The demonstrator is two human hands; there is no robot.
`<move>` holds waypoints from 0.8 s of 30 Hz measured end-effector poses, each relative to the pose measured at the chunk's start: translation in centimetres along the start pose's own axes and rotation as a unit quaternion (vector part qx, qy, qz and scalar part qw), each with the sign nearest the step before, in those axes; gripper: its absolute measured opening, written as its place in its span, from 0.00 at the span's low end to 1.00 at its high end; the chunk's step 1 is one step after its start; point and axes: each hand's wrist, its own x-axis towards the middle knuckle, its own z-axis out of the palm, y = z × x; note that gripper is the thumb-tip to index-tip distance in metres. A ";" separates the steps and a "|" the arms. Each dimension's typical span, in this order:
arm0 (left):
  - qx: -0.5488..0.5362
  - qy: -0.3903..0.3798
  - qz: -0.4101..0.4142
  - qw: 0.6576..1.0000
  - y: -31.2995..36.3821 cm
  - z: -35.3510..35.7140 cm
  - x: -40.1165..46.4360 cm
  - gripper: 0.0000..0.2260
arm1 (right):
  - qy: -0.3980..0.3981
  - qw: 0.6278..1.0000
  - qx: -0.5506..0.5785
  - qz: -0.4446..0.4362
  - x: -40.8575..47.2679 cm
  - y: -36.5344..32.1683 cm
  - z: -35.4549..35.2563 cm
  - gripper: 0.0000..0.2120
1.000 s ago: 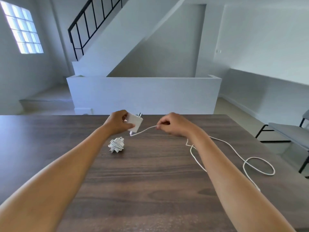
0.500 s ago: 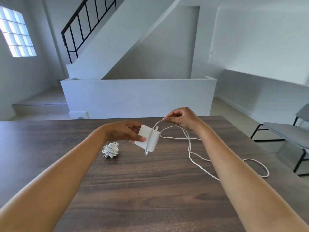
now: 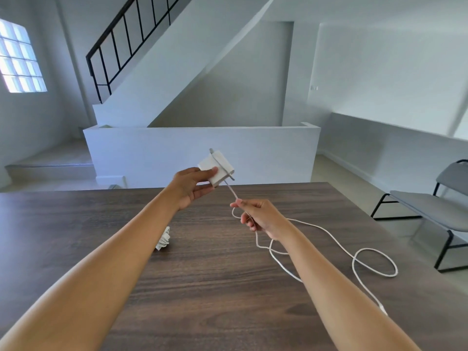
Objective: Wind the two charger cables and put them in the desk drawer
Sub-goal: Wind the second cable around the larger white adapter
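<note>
My left hand (image 3: 190, 187) holds a white charger block (image 3: 216, 170) raised above the far part of the dark wooden desk (image 3: 202, 287). One turn of its white cable (image 3: 329, 235) crosses the block. My right hand (image 3: 258, 216) pinches that cable just below the block, pulling it taut. The rest of the cable trails right over the desk in loose loops. A second charger, wound into a white bundle (image 3: 164, 239), lies on the desk, partly hidden behind my left forearm. No drawer is in view.
A grey chair with black legs (image 3: 430, 211) stands off the desk's right side. Beyond the far edge are a low white wall (image 3: 202, 150) and a staircase with a black railing.
My left hand lifted the charger block up and away from the desk. My right hand dropped from above the block to below it, carrying the cable around the block.
</note>
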 end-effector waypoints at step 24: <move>0.661 -0.155 0.143 0.721 -1.4 -1.9 2.0 0.20 | 0.116 0.929 -0.337 -0.103 0.3 -8.0 -4.4 0.07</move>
